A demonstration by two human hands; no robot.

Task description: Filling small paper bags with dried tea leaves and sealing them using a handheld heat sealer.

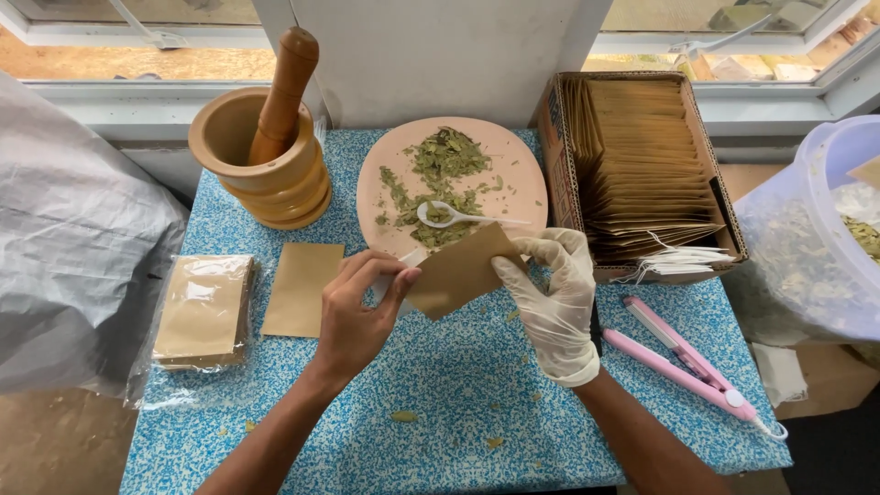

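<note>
I have the small flat brown paper pouch (461,269) pinched between both hands just above the blue speckled surface (440,385), right in front of the round pale pink plate (513,160). My bare left hand (359,316) has its grip closed on the pouch's left edge, and my right hand (557,307), in a thin white glove, is closed on its right edge. To do this well, I judge the two sides should be eased apart gently so the thin paper opens without tearing, mouth tilted toward the plate. The plate holds crumbled dry green leaves (440,174), brittle and flaky, with a white plastic spoon (451,216) lying in them. A smooth turned wooden mortar and pestle (266,137) stands to the left, and a corrugated cardboard box of stacked brown pouches (642,165) to the right.
</note>
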